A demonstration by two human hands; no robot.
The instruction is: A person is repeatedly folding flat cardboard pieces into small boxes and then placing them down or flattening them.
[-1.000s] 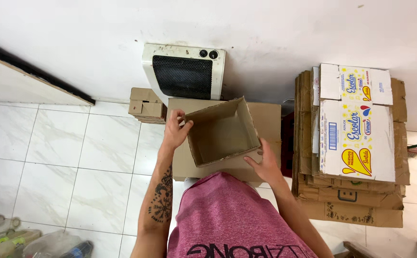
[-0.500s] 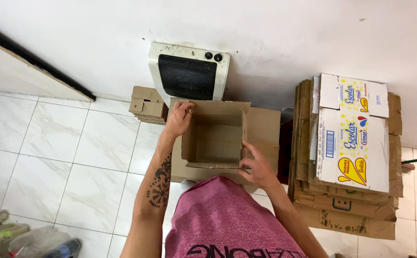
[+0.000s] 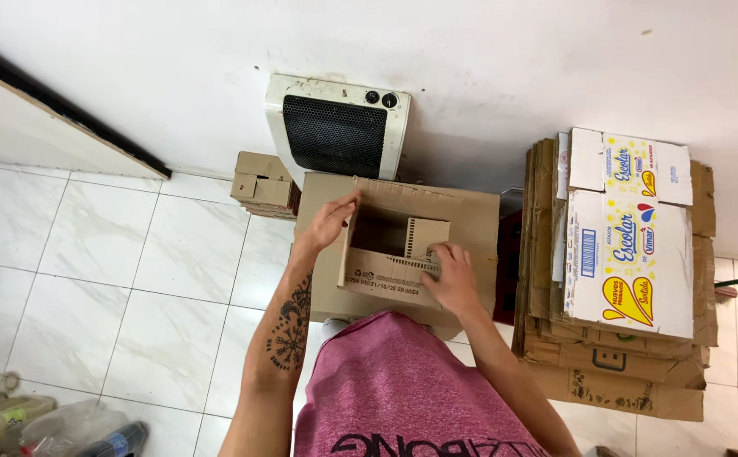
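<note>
Hands worked at mid-frame: the right hand [image 3: 452,279] pinched the near flap of a small cardboard box [image 3: 394,250], while the left hand [image 3: 328,223], fingers curled, steadied its left wall atop a larger carton [image 3: 470,220]. Farther right rose a stack of flattened cartons [image 3: 619,338], topped by a white, yellow-marked sheet [image 3: 627,245]. Beyond stood a white heater [image 3: 337,131].
</note>
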